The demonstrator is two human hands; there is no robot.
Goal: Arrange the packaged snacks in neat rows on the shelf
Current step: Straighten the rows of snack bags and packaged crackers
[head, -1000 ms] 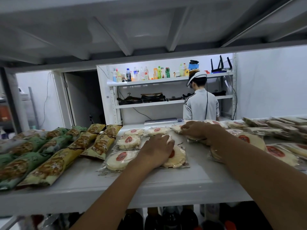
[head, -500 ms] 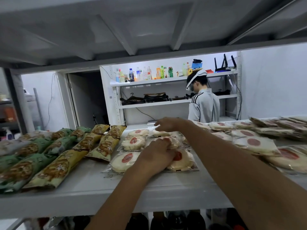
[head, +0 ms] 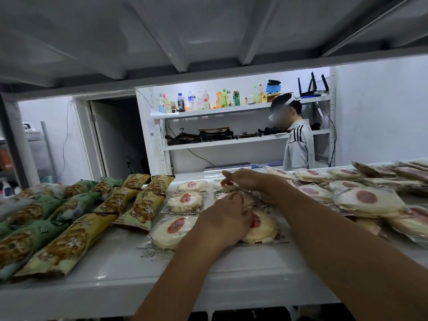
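White shelf (head: pixel 111 272) fills the lower view, with the grey underside of an upper deck (head: pixel 208 31) above it. Left part of the shelf: long snack bags in slanted rows, green ones (head: pixel 34 237) outermost and yellow ones (head: pixel 69 242) beside them, ends overlapping. Right part: loose heap of round cake packs (head: pixel 368 201) in clear wrap with red centre labels, stacked unevenly and running to the frame edge. Middle: one neat column of three cake packs (head: pixel 185 201) running front to back, just right of the yellow bags. A second column sits beside it, mostly under the hands.

Both bare arms reach in from the bottom edge. Left hand (head: pixel 225 220) lies over the second column, palm down on the front pack (head: pixel 262 228), fingers bent onto the pack behind it — grip there unclear, could be clasping or only pressing. Right hand (head: pixel 249 180) is further back, its grip pinching the rear pack (head: pixel 228 187) at the shelf's far edge, index finger lifted.

Background: a person in a grey striped top (head: pixel 298 147) stands by a white rack (head: pixel 220 144) holding bottles (head: pixel 199 100).
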